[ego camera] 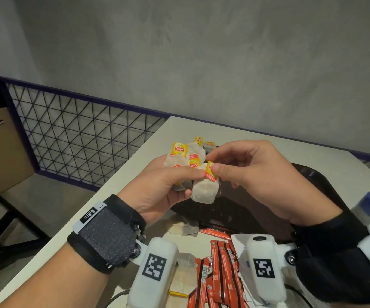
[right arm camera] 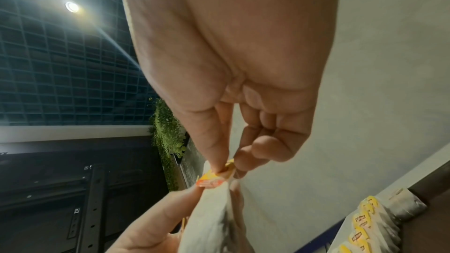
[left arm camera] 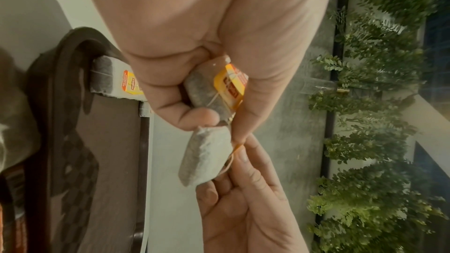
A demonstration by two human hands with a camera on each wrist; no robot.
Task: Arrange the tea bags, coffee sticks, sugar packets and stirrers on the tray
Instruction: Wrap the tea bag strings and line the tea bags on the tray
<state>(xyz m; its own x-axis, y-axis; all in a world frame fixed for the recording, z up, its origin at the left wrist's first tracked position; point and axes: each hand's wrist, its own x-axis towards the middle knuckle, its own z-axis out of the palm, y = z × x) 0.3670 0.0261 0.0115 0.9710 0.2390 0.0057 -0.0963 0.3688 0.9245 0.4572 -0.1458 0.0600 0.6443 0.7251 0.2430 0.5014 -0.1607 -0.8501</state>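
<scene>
While the left hand (ego camera: pixel 157 185) clutches a fanned bundle of tea bags (ego camera: pixel 185 160) above the table, the right hand (ego camera: pixel 253 174) pinches the yellow paper tag (ego camera: pixel 210 171) of the nearest bag (ego camera: pixel 204 190) between thumb and forefinger. That bag hangs at the near edge of the bundle, over the left rim of the dark tray (ego camera: pixel 326 181). More tea bags (ego camera: pixel 204 142) lie at the tray's far left corner; red coffee sticks (ego camera: pixel 220 276) and loose tea bags (ego camera: pixel 183 278) lie on the white table (ego camera: pixel 135 156) near the person. Neither sugar packets nor stirrers can be identified. Probable hazards: a pull on the tag alone may tear its thin string or staple, since the tag, not the bag, bears the load; strings tangled within the bundle may drag a neighbouring bag out; and a slackened left grip would scatter the bundle.
</scene>
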